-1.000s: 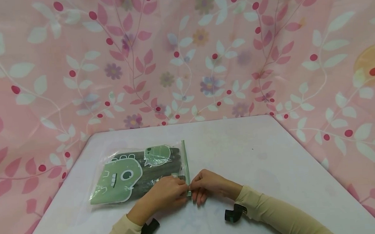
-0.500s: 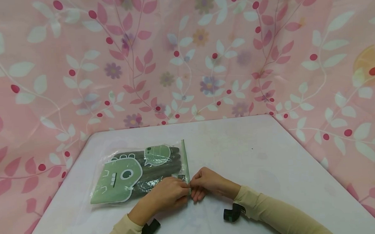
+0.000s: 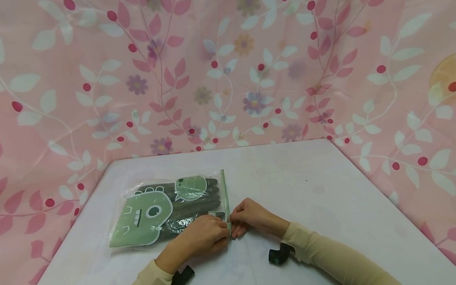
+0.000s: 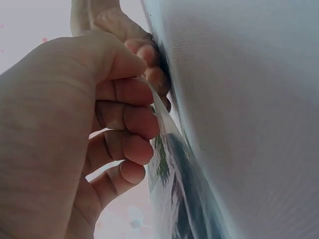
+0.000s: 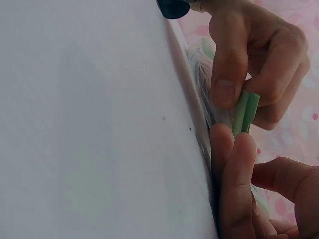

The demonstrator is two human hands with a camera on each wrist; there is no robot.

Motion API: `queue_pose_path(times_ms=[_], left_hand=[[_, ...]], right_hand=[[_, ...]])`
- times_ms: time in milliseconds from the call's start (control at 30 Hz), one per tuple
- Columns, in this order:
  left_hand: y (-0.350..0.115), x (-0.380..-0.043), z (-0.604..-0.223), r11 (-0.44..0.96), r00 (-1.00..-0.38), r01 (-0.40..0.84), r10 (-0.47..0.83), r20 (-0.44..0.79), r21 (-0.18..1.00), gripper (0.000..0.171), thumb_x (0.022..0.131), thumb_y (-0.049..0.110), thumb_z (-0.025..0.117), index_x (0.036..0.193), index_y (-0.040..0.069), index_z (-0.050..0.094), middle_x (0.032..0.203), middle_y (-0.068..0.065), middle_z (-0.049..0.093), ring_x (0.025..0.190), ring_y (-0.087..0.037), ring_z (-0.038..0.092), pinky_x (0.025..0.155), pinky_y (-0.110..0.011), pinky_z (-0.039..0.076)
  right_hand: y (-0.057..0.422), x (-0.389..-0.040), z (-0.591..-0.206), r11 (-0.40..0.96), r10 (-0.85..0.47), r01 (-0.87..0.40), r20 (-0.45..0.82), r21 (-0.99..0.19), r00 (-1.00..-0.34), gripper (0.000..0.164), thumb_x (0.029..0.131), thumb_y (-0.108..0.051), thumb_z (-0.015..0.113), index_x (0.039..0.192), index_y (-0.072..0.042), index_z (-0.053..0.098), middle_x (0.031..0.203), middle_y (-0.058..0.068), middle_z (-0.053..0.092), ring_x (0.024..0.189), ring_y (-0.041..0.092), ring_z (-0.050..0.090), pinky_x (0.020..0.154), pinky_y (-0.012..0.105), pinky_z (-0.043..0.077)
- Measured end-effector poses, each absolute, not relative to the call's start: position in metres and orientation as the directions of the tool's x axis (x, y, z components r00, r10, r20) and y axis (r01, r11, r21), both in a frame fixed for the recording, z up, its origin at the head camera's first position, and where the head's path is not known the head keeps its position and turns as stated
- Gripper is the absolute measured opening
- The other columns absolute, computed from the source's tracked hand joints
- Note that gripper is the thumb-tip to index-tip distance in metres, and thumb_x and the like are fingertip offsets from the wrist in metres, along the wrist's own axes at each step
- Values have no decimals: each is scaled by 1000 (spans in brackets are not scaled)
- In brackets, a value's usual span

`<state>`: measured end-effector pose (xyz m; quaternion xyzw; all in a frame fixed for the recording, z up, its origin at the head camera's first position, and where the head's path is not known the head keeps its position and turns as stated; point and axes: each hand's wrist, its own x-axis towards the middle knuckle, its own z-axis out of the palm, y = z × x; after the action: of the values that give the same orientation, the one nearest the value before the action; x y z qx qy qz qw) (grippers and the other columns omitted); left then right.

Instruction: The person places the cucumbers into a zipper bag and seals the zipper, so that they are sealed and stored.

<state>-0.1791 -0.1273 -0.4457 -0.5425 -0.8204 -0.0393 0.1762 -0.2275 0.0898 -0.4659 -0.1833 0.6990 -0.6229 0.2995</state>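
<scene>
A clear zip bag (image 3: pixel 140 221) printed with green cartoon monsters lies flat at the table's left, with dark, folded-looking contents inside. Its green zip strip (image 3: pixel 224 193) runs along the right edge. The left hand (image 3: pixel 202 233) pinches the near corner of that edge between thumb and index finger; in the left wrist view the clear plastic (image 4: pixel 164 164) hangs from this pinch. Just right of it, the right hand (image 3: pixel 253 217) pinches the strip. The strip's green end (image 5: pixel 245 112) sticks out at the left thumb in the right wrist view. Fingers hide whatever the right hand exactly grips.
The white table (image 3: pixel 289 178) extends behind and to the right of the hands. A pink flowered cloth (image 3: pixel 225 75) hangs round its back and sides. A black wrist device (image 3: pixel 280 254) sits under the right sleeve, another (image 3: pixel 183 276) under the left.
The right hand has slid a little away from the body along the strip. The left hand stays at the near corner, and the bag lies almost where it was.
</scene>
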Motion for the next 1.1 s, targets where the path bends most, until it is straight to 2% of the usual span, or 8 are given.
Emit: queue_pose_path(times_ms=[333,700,1100], left_hand=[[-129,-179,-445,415,-361,904,871,334,-105,23,84,12,79,72,19,61,70,11,50,64,-9,55,62,-28,47],[-129,-177,-446,451,-420,891,866,272,-61,24,87,13,76,71,20,60,71,12,53,61,-8,53,58,-29,45],[-128,-176,-444,451,-428,891,870,245,-42,24,90,14,75,71,20,62,69,13,51,57,-6,48,57,-27,44]], right_hand=[[86,-240,-466,158,-590,109,-183,-981,-786,16,97,-1,66,92,10,77,76,25,72,57,18,70,55,28,58],[83,-255,-468,144,-553,121,-181,-982,-813,16,97,3,64,90,11,75,74,25,71,57,19,70,56,27,58],[81,-280,-471,132,-525,108,-162,-985,-836,17,99,0,65,93,13,75,76,19,72,59,17,70,58,29,59]])
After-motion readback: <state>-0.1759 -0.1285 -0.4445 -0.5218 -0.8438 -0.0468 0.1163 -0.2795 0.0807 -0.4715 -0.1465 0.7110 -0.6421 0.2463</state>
